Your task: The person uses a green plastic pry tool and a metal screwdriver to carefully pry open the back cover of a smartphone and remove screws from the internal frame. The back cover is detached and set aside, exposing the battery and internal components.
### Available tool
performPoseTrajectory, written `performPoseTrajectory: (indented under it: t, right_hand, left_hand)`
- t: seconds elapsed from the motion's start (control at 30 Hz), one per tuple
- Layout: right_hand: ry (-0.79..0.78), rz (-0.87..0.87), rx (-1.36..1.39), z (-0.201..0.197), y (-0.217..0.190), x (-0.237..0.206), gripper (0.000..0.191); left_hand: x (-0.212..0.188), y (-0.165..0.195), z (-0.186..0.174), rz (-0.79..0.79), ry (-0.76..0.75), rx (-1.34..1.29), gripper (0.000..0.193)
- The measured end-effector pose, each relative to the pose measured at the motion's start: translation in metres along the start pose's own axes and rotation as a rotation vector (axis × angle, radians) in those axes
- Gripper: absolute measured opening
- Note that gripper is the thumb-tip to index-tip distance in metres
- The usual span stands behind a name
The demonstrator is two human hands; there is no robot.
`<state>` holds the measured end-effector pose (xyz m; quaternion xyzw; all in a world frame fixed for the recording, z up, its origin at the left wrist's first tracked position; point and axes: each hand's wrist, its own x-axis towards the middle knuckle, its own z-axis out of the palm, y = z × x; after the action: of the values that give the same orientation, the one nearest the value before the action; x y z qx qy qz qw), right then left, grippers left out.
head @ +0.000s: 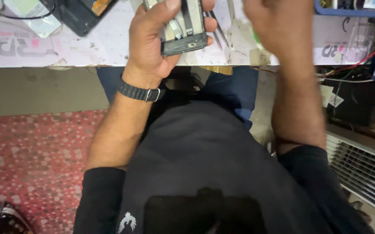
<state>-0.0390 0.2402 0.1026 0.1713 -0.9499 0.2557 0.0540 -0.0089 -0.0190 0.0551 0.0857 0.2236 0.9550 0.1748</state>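
Opened phone [183,30], its back cover off and the inner frame showing, sits in the left hand [157,41], whose grip is clamped round its lower end, thumb across the top, held just above the near edge of the bench [88,47]. Right hand [276,30] is blurred beside it; I cannot tell whether its grip is apart or holds a tool. The phone hangs partly past the bench edge, so a loosened hold could likely drop it to the lap or the red patterned floor [35,156]. Tweezers [218,30] lie just beside the phone and could be knocked off. Another dark device [81,15] lies at the far left; red wires [365,56] trail at the right.
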Motion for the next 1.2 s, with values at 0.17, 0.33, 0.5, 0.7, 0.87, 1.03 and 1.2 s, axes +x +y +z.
performPoseTrajectory:
  t: [0.17,0.33,0.5,0.7,0.87,1.03,1.2]
  right_hand:
    - [-0.055,0.14,0.906,-0.013,0.0,-0.012,0.012]
    - [-0.132,-0.04,0.906,-0.008,-0.01,-0.013,0.017]
    - [-0.08,-0.12,0.758,-0.012,-0.001,-0.026,0.016]
    - [0.193,-0.206,0.746,-0.005,0.018,-0.025,0.018]
    - [0.17,-0.364,0.984,-0.01,0.013,-0.049,0.022]
    - [0.012,-0.385,1.088,-0.012,-0.005,-0.056,0.021]
    - [-0.082,-0.299,1.017,-0.012,-0.028,-0.053,0.023]
  left_hand:
    - [0.001,0.0,0.001,-0.002,-0.031,0.056,0.036]
    - [0.0,-0.004,0.001,0.021,-0.094,0.052,0.044]
    - [0.001,-0.012,0.002,0.03,-0.082,0.071,0.056]
    - [0.005,-0.012,0.004,0.01,-0.128,0.098,0.059]
    - [0.002,-0.013,0.004,0.049,-0.143,0.236,0.063]
    - [-0.005,-0.015,-0.001,0.026,-0.167,0.235,0.073]
    - [-0.006,-0.014,-0.01,-0.028,-0.147,0.176,0.077]
